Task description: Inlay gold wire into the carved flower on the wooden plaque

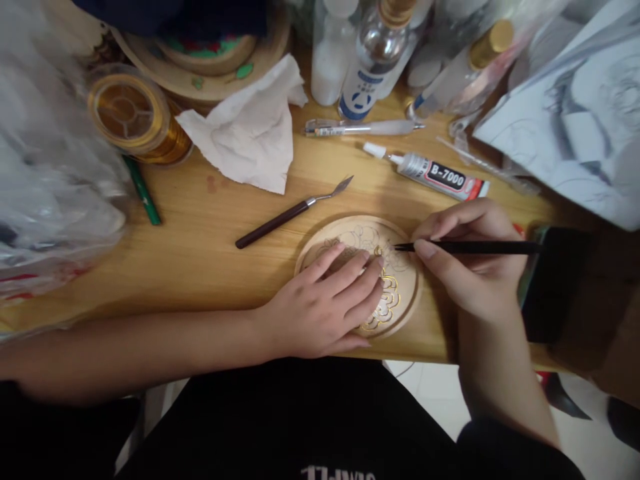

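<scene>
A round wooden plate [411, 293] lies near the table's front edge, with a pencilled pattern on its face and gold wire outlines [393, 297] along part of it. My left hand [330, 300] rests flat across the plate, fingers spread, hiding its left and middle portion. On the right, my right hand [467, 250] pinches black tweezers [480, 247], whose tips point left over the pencilled lines. A small gold curl [378, 251] sits just left of those tips. Whether the tips grip anything is too small to make out.
Behind the plate lies a palette knife [275, 223]. Farther back are a B-7000 glue tube [440, 176], a pen [363, 127], crumpled tissue [250, 133], a gold wire spool [135, 117] and several bottles [363, 87]. A dark phone-like object [560, 287] is at right.
</scene>
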Demonstrator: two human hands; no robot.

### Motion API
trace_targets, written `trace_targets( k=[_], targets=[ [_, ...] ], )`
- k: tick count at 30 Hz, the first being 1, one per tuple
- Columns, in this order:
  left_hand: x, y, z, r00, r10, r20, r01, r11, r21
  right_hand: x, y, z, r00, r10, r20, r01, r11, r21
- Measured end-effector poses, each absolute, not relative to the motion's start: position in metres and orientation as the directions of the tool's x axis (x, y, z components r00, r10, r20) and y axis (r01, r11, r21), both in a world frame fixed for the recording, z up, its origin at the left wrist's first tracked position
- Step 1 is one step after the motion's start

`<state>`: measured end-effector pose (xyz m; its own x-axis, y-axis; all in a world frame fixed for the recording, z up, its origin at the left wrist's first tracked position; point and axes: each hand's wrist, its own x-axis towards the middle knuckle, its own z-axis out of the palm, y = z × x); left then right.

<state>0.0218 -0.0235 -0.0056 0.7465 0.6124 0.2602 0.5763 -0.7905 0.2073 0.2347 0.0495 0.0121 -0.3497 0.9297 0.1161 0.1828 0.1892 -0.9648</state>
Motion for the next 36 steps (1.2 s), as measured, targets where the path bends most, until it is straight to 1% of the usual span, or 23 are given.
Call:
trace_targets(
  k=[4, 7, 9, 10, 11, 12, 13, 14, 15, 16, 17, 18, 19, 21, 24, 27, 29, 32, 36],
  targets=[
    [0.022, -0.024, -0.006, 0.742, 0.610, 0.280, 0.571, -0.793, 0.214, 0.236, 0.049, 0.014, -0.343, 0.931, 0.123, 0.178, 0.193, -0.965],
    [0.021, -0.024, -0.006, 0.748, 0.595, 0.295, 0.551, -0.804, 0.224, 0.238, 0.047, 0.017, -0.359, 0.921, 0.152, 0.121, 0.207, -0.971],
    [0.019, -0.022, -0.001, 0.746, 0.584, 0.320, 0.516, -0.811, 0.277, 0.239, 0.045, 0.020, -0.365, 0.915, 0.172, 0.063, 0.208, -0.976],
    [0.018, -0.019, 0.003, 0.732, 0.592, 0.337, 0.491, -0.802, 0.340, 0.239, 0.043, 0.022, -0.366, 0.913, 0.181, 0.027, 0.205, -0.978],
    [0.017, -0.016, 0.008, 0.703, 0.617, 0.354, 0.463, -0.774, 0.432, 0.238, 0.041, 0.026, -0.364, 0.911, 0.194, -0.011, 0.204, -0.979],
    [0.016, -0.013, 0.016, 0.660, 0.663, 0.353, 0.427, -0.718, 0.550, 0.238, 0.039, 0.030, -0.363, 0.908, 0.210, -0.051, 0.206, -0.977],
    [0.015, -0.009, 0.024, 0.605, 0.727, 0.325, 0.380, -0.623, 0.684, 0.237, 0.037, 0.035, -0.363, 0.903, 0.231, -0.088, 0.214, -0.973],
    [0.013, -0.005, 0.033, 0.544, 0.798, 0.261, 0.322, -0.485, 0.813, 0.236, 0.034, 0.040, -0.367, 0.893, 0.259, -0.120, 0.231, -0.966],
    [0.013, -0.002, 0.043, 0.497, 0.855, 0.149, 0.248, -0.304, 0.920, 0.235, 0.031, 0.047, -0.372, 0.881, 0.292, -0.145, 0.256, -0.956],
    [0.012, 0.000, 0.052, 0.454, 0.891, 0.024, 0.150, -0.103, 0.983, 0.234, 0.028, 0.053, -0.381, 0.865, 0.327, -0.165, 0.284, -0.945],
    [0.012, 0.001, 0.060, 0.434, 0.896, -0.096, 0.046, 0.084, 0.995, 0.234, 0.025, 0.060, -0.400, 0.844, 0.356, -0.176, 0.311, -0.934],
    [0.012, 0.001, 0.067, 0.417, 0.895, -0.159, -0.075, 0.208, 0.975, 0.233, 0.021, 0.067, -0.423, 0.823, 0.379, -0.181, 0.334, -0.925],
    [0.013, 0.000, 0.073, 0.418, 0.887, -0.197, -0.170, 0.289, 0.942, 0.232, 0.017, 0.073, -0.444, 0.803, 0.397, -0.179, 0.354, -0.918],
    [0.015, -0.006, 0.081, 0.443, 0.871, -0.213, -0.290, 0.364, 0.885, 0.231, 0.009, 0.085, -0.485, 0.776, 0.404, -0.150, 0.381, -0.912],
    [0.017, -0.018, 0.088, 0.496, 0.844, -0.204, -0.325, 0.398, 0.858, 0.231, -0.003, 0.097, -0.507, 0.766, 0.395, -0.082, 0.414, -0.907],
    [0.018, -0.029, 0.096, 0.501, 0.845, -0.187, -0.269, 0.358, 0.894, 0.232, -0.015, 0.103, -0.508, 0.762, 0.400, -0.029, 0.450, -0.893],
    [0.018, -0.036, 0.099, 0.489, 0.849, -0.202, -0.226, 0.347, 0.910, 0.232, -0.023, 0.106, -0.520, 0.749, 0.411, 0.004, 0.483, -0.876],
    [0.018, -0.046, 0.098, 0.465, 0.853, -0.238, -0.207, 0.367, 0.907, 0.231, -0.038, 0.107, -0.539, 0.716, 0.444, 0.053, 0.555, -0.830],
    [0.017, -0.062, 0.082, 0.415, 0.880, -0.230, -0.202, 0.336, 0.920, 0.232, -0.059, 0.103, -0.519, 0.688, 0.507, 0.093, 0.635, -0.766]
  ],
)
